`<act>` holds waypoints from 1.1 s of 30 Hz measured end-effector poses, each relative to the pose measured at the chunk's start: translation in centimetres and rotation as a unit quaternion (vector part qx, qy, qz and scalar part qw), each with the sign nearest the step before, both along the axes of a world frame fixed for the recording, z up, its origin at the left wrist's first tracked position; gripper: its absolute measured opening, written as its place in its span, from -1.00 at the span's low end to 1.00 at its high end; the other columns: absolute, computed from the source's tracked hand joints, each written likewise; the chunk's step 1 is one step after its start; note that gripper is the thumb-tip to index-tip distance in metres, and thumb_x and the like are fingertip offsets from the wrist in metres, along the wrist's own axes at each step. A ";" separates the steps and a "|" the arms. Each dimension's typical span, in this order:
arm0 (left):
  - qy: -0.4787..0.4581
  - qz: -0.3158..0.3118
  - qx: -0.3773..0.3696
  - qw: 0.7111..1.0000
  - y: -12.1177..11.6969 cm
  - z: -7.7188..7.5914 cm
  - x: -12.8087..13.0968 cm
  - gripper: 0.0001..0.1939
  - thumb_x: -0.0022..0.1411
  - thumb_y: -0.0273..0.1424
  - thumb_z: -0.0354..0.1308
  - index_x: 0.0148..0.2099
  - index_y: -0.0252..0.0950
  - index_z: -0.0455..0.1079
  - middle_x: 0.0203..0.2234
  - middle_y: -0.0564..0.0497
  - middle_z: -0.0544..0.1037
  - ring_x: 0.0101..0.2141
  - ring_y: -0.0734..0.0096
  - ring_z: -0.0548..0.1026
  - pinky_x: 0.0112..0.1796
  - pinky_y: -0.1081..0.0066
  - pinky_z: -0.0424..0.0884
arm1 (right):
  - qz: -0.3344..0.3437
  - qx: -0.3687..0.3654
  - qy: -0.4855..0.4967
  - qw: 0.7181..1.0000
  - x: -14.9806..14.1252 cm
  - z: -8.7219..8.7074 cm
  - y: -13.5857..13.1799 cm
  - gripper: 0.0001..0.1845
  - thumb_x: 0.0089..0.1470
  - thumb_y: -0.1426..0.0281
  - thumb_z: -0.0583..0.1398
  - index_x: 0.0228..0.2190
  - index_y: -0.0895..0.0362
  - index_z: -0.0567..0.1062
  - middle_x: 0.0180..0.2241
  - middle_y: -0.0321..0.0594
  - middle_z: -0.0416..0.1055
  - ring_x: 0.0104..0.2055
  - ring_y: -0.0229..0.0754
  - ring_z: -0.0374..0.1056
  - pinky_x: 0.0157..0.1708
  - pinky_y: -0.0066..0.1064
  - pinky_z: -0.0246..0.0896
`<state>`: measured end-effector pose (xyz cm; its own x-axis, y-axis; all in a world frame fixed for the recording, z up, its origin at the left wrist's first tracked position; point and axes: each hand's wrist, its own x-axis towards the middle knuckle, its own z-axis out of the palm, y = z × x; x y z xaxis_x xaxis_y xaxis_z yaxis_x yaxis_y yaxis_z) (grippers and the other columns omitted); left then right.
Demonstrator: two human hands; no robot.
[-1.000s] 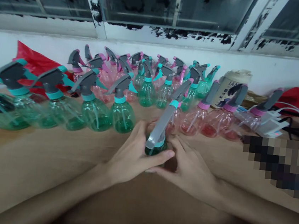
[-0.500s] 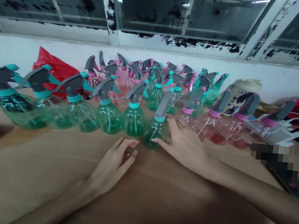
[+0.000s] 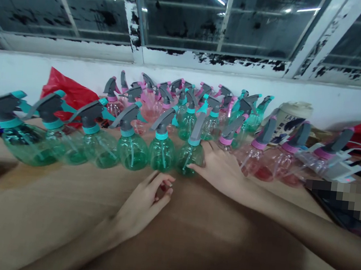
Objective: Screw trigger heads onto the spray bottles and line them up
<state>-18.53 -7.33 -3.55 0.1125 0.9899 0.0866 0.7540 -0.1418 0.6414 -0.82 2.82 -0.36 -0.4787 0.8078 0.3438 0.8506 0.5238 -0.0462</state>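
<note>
A green spray bottle [image 3: 190, 156] with a turquoise collar and grey trigger head stands upright in the front row. My right hand [image 3: 220, 167] grips its right side, thumb across the front and fingers reaching behind. In front of the neighbouring green spray bottle [image 3: 162, 152], my left hand [image 3: 144, 200] hovers low over the table with fingers loosely curled. A gap shows between its thumb and fingertips, and it holds nothing. More green bottles line up to the left. Pink spray bottles [image 3: 263, 161] continue the row on the right, the nearest partly hidden by my right hand.
Behind the row stands a cluster of pink and green spray bottles [image 3: 189, 116] against the white wall. A red bag [image 3: 69, 91] lies at back left, a printed pale bag [image 3: 291, 121] at back right. White device [image 3: 341, 167] and cables sit on the right of the wooden table [image 3: 79, 210].
The green bottle in my right hand has moved slightly back, into line with the row. My left hand has shifted a little to the right. The view has tilted up slightly.
</note>
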 end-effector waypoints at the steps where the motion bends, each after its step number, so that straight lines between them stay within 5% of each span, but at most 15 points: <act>1: 0.000 -0.002 0.001 1.000 0.0 0.0 0.0 -0.84 0.29 -0.39 -0.10 -0.11 -0.21 0.24 -0.22 0.03 0.42 -0.35 0.45 0.43 -0.39 0.45 0.34 | -0.002 -0.003 -0.001 1.000 -0.1 0.0 0.1 -0.47 -0.06 0.16 0.20 -0.12 0.25 0.31 -0.19 0.02 0.40 -0.28 0.07 0.40 -0.53 -0.26 0.24; 5: 0.023 0.001 0.002 1.000 0.6 -0.1 0.0 -0.73 0.29 -0.34 -0.08 0.04 -0.17 0.18 -0.30 0.08 0.45 -0.39 0.45 0.44 -0.38 0.43 0.34 | -0.002 -0.005 0.000 1.000 -0.1 -0.1 0.4 -0.47 -0.04 0.16 0.18 -0.12 0.26 0.30 -0.20 0.02 0.41 -0.31 0.07 0.41 -0.54 -0.25 0.21; 11: 0.198 0.046 -0.034 0.979 2.1 0.3 0.3 -0.33 0.25 -0.16 -0.07 0.31 -0.11 -0.26 -0.49 0.12 0.51 -0.48 0.29 0.50 -0.47 0.37 0.31 | -0.011 -0.010 0.007 1.000 -0.2 -0.4 0.7 -0.48 -0.04 0.12 0.17 -0.14 0.23 0.32 -0.26 0.00 0.45 -0.39 0.05 0.42 -0.59 -0.27 0.15; 17: 0.287 0.074 -0.019 0.955 2.3 0.1 0.4 -0.36 0.28 -0.14 -0.15 0.31 -0.09 -0.31 -0.55 0.09 0.52 -0.53 0.22 0.51 -0.53 0.37 0.27 | -0.013 -0.017 0.009 1.000 -0.2 -0.2 0.7 -0.48 -0.04 0.14 0.17 -0.14 0.25 0.32 -0.26 0.03 0.45 -0.38 0.07 0.42 -0.59 -0.27 0.14; 33: 0.316 0.096 -0.022 0.943 1.9 0.2 0.5 -0.38 0.28 -0.15 -0.14 0.31 -0.10 -0.26 -0.48 0.09 0.55 -0.54 0.27 0.50 -0.57 0.41 0.20 | -0.023 -0.017 0.008 1.000 -0.9 0.0 0.4 -0.37 -0.03 0.14 0.19 -0.03 0.32 0.27 -0.19 0.07 0.43 -0.33 0.11 0.43 -0.54 -0.24 0.24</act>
